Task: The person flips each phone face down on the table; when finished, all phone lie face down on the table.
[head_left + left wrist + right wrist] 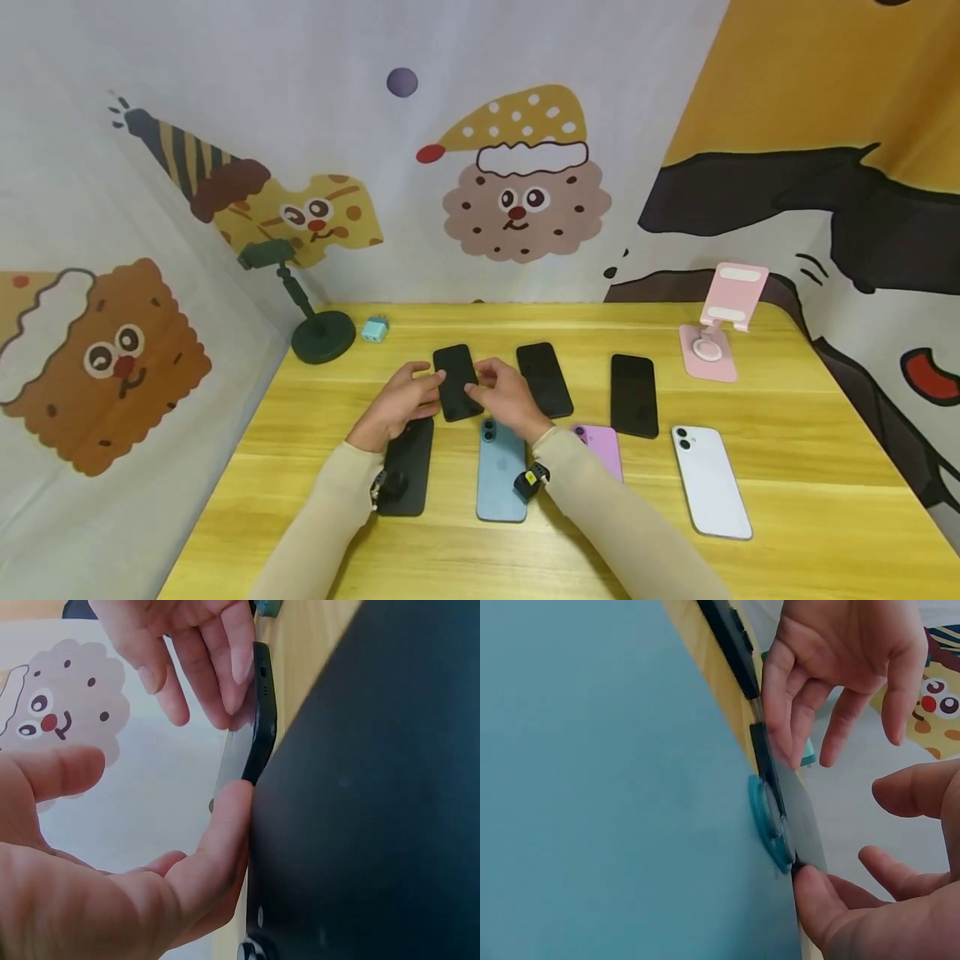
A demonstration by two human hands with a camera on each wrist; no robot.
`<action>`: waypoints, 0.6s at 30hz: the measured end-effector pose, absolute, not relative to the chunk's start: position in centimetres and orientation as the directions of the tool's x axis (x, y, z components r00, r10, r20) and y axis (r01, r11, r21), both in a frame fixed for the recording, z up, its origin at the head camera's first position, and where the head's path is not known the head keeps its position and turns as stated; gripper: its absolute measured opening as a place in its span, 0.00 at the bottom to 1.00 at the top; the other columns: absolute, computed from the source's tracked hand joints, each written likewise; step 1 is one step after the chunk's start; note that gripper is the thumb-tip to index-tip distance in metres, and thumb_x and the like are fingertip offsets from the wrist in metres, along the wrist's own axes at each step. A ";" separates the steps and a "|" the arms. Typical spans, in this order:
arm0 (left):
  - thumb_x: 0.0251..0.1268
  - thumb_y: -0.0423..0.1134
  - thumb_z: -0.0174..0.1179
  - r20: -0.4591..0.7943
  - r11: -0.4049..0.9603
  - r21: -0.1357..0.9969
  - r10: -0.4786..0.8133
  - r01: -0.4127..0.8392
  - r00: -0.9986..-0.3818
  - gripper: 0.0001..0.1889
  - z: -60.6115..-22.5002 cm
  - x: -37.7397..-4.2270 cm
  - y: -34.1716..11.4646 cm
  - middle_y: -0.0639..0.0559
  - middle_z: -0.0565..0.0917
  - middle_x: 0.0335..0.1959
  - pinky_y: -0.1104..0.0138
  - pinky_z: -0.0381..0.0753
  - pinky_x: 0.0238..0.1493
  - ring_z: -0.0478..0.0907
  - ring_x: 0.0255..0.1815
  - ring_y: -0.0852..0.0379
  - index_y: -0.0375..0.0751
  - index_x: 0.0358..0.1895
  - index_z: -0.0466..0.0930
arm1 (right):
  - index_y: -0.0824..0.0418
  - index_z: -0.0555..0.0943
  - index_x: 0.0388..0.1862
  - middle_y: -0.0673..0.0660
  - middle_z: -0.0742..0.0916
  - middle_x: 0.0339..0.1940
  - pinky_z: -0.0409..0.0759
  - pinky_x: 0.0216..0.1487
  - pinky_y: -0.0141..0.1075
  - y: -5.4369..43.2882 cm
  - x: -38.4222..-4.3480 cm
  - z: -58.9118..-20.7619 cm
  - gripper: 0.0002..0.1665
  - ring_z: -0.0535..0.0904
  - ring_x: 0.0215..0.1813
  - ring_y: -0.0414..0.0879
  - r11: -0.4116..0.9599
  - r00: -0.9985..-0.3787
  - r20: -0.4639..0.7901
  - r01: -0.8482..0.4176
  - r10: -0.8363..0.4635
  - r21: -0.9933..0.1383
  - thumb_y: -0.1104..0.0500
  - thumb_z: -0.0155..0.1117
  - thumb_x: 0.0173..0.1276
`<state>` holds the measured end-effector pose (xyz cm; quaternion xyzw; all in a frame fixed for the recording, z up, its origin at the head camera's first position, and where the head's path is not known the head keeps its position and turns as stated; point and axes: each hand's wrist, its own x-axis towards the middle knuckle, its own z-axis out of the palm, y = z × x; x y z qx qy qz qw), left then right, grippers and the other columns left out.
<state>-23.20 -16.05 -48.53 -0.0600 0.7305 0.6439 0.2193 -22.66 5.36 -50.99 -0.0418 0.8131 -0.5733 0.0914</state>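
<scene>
A black phone (457,383) lies screen up in the back row, between my two hands. My left hand (401,398) is at its left edge, fingers loosely bent and thumb raised. From the other side my right hand (508,392) reaches in, its fingertips right at the phone's right edge. In the left wrist view the phone (264,712) shows its dark bottom end with a port, and neither hand closes round it. A blue phone (501,479) lies back up under my right wrist, and a larger black phone (408,467) under my left.
Two more black phones (544,379) (633,396) lie to the right. A pink phone (602,450) is partly behind my right sleeve, and a white phone (712,483) lies front right. Behind stand a dark green stand (322,336), a light blue charger plug (375,328) and a pink stand (708,354).
</scene>
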 end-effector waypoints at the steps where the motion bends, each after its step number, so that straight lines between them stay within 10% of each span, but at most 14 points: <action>1: 0.82 0.50 0.58 -0.399 0.164 0.914 0.196 -0.371 -0.896 0.40 -48.5 -23.2 -16.0 0.30 0.63 0.80 0.43 0.76 0.74 0.67 0.79 0.31 0.39 0.85 0.48 | 0.60 0.78 0.72 0.62 0.82 0.70 0.83 0.65 0.56 5.3 -22.7 -51.0 0.29 0.79 0.71 0.59 0.330 -0.979 -0.104 0.041 -0.176 -0.943 0.53 0.69 0.76; 12: 0.84 0.49 0.55 -0.422 0.118 0.906 0.190 -0.406 -0.887 0.40 -48.6 -23.8 -16.6 0.32 0.64 0.79 0.46 0.79 0.72 0.71 0.75 0.35 0.37 0.86 0.47 | 0.63 0.77 0.72 0.63 0.82 0.70 0.82 0.68 0.55 5.1 -23.1 -50.8 0.29 0.80 0.70 0.61 0.243 -0.975 -0.127 0.080 -0.184 -0.967 0.56 0.69 0.76; 18: 0.83 0.47 0.57 -0.430 0.091 0.903 0.174 -0.420 -0.886 0.34 -49.1 -24.9 -16.6 0.40 0.75 0.62 0.57 0.89 0.57 0.77 0.52 0.51 0.33 0.81 0.57 | 0.66 0.76 0.71 0.65 0.81 0.69 0.81 0.68 0.54 5.1 -23.2 -50.6 0.29 0.80 0.69 0.61 0.211 -0.976 -0.117 0.078 -0.181 -0.974 0.58 0.68 0.75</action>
